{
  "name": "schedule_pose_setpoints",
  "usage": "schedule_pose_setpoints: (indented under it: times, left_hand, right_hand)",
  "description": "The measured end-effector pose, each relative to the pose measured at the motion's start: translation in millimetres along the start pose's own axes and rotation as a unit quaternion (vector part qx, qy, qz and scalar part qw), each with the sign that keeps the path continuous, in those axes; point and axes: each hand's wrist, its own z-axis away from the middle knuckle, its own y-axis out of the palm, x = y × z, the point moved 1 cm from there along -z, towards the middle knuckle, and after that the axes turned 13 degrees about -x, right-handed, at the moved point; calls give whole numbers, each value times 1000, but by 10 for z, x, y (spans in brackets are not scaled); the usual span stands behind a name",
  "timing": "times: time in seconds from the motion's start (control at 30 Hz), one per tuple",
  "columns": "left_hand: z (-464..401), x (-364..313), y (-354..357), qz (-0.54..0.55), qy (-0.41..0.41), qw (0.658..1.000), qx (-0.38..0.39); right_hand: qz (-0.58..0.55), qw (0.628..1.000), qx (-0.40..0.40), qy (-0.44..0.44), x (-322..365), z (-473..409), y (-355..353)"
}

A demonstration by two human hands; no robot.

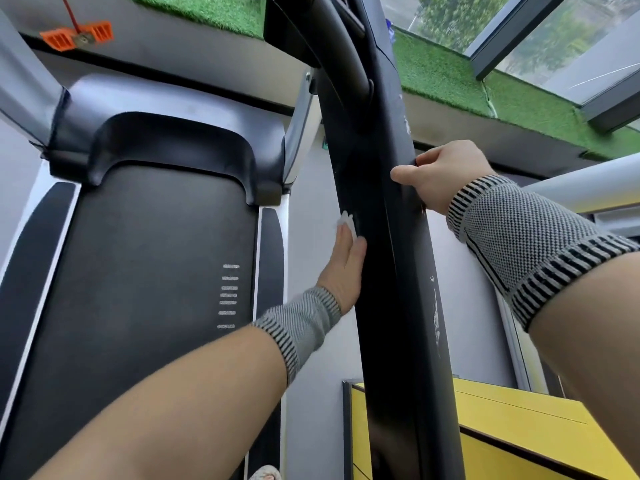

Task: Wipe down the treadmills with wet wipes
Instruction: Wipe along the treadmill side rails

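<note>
With the left hand (pixel 344 271) pressing a white wipe (pixel 347 221) flat under its fingers against the black handrail's (pixel 391 271) left edge and the right hand (pixel 440 174) clasping its far edge, long overlapping strokes would clean best.

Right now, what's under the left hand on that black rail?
A white wet wipe sticks out past the left hand, pressed against the black rail. The rest is covered by the palm.

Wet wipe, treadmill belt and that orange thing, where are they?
wet wipe (pixel 347 223), head view, on its white bunched end above the fingertips.
treadmill belt (pixel 145 258), head view, mid surface.
orange clip (pixel 59 39), head view, left half.
</note>
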Motion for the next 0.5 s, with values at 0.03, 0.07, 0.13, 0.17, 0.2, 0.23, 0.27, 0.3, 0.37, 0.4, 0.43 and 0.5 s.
schedule_pose_setpoints:
  times: [0.03,0.07,0.13,0.17,0.2,0.23,0.27,0.3,0.37,0.4,0.43,0.5]
  left_hand:
    - [122,36,19,-8,-8,1000,4]
    - [235,47,33,-7,-8,1000,7]
    - [415,55,62,12,-14,1000,10]
    - [510,52,78,18,-16,1000,8]
    - [616,54,105,25,-19,999,8]
    - [721,43,123,33,-22,999,6]
    - [775,39,136,41,-23,999,4]
    - [779,25,130,44,-23,999,2]
    - [642,-28,115,28,-10,1000,1]
    - [525,-84,98,23,0,1000,1]
    - [398,-151,78,17,5,1000,-4]
    - [147,-284,48,3,11,1000,-25]
  right_hand:
    - [0,1000,-2,0,-1,3,1]
    - [3,1000,-6,-1,-2,0,4]
    - [17,1000,-17,-4,-4,-1,25]
    - [23,999,-25,-6,-11,5,42]
    - [28,999,-33,-8,-23,8,61]
    - [34,999,-41,-13,-35,14,72]
    - [38,998,-44,-17,-47,18,84]
    - [37,998,-46,-20,-54,20,98]
    - [34,998,-47,-21,-45,5,107]
    - [39,998,-50,-26,-27,-16,101]
    - [48,997,-54,-36,1,-42,87]
    - [68,994,-65,-56,60,-106,66]
